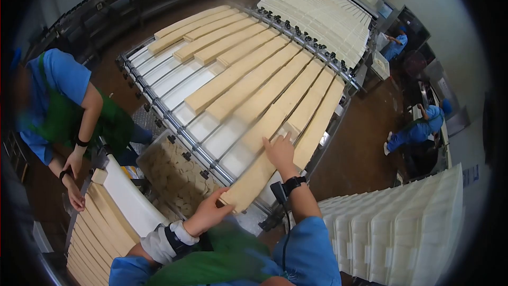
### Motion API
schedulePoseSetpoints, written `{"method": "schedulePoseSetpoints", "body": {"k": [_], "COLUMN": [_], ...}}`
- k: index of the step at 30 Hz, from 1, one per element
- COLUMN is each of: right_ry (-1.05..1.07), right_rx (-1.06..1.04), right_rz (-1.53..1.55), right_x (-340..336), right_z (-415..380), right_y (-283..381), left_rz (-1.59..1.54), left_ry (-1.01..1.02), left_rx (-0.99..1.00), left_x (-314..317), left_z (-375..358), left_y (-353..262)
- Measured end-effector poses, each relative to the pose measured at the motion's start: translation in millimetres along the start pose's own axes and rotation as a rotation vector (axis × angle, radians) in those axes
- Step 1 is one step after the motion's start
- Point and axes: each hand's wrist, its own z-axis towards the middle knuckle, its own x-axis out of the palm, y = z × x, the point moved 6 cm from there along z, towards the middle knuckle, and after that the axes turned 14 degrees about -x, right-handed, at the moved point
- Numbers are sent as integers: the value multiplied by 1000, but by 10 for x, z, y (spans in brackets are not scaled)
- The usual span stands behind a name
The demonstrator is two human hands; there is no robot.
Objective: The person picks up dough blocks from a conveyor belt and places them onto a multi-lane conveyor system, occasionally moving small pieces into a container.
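My left hand [210, 213] is closed round the near end of a long, flat beige strip [250, 182], which sticks out over the front rail of the slatted table. Farther up the same strip lies my right hand [280, 156], its thumb and fingers spanning the strip's width. A short loose beige piece [290, 128] shows just beyond the right fingertips. More long beige strips [272, 95] lie side by side in the lanes of the table, parted by thin metal rods [176, 86]. The undersides of both hands are hidden.
A front rail [182, 131] with black knobs edges the table. Below it stands a bin of beige scraps [177, 175]. At left, a co-worker [69, 106] stands over a rack of stacked strips [98, 228]. White stacked trays [391, 222] rise at right; two more people are farther back.
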Motion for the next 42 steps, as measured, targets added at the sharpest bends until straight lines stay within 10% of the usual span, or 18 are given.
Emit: {"method": "schedulePoseSetpoints", "body": {"k": [7,12,15,19,33,42], "right_ry": [-277,-153,-139,111,359,329], "right_rx": [-78,-449,-791,-858,-1132,-1172], "right_rz": [-88,83,335,563,146,-16], "right_x": [-163,-279,-172,196,174,82], "right_z": [26,-259,-363,-393,-395,-508], "right_y": [-145,346,525,354,650,734], "left_rz": [100,119,244,146,96,418], "left_ry": [-33,-103,-346,-201,-136,-477], "left_rx": [127,-51,355,292,330,596], "left_x": [181,369,432,445,98,-952], "left_z": [477,886,1247,1613,1515,1751], "left_y": [-67,-59,-159,-284,-166,376]}}
